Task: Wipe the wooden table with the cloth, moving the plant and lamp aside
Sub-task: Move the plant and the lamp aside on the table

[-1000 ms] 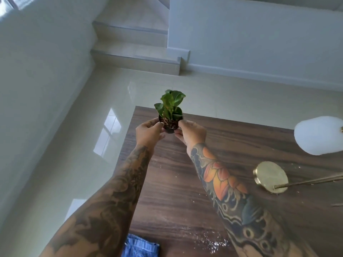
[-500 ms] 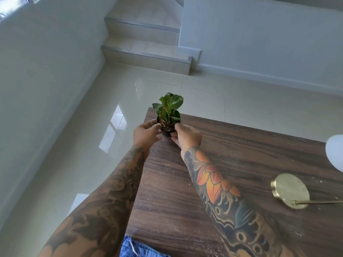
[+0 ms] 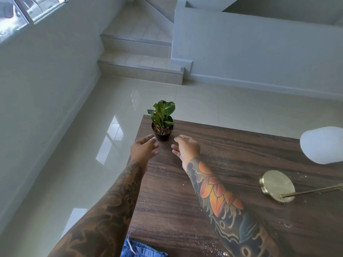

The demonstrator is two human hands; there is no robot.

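left hand: the left hand (image 3: 143, 149) hovers just short of the pot, fingers loosely spread and relaxed, holding nothing – its fingertips come close to the pot's lower left side but a sliver of gap shows.
right hand: the right hand (image 3: 185, 148) sits on the other side, palm turned inward, fingers relaxed and parted, gripping nothing and apart from the pot.
forearms: both tattooed forearms reach forward from the near edge, the right one carrying an orange flower design.
plant: the plant (image 3: 163, 125) stands upright in a small black pot on the far left corner of the bench, green leaves up, brown soil visible at the rim – it sits between the two hands.
bench: the dark wooden bench (image 3: 232, 164) has pale crumbs or dust scattered over it (thickest near the front edge and on the right).
lamp: the lamp (image 3: 277, 185) is on the right side, well apart from the plant; its round brass base rests on the bench, a thin brass stem runs off to the right, and a white shade shows at the right edge.
cloth: a blue fabric with a frayed edge (image 3: 143, 249) shows at the bottom edge; whether it is the cloth cannot be told.
surroundings: glossy pale floor tiles, two steps and white walls beyond.
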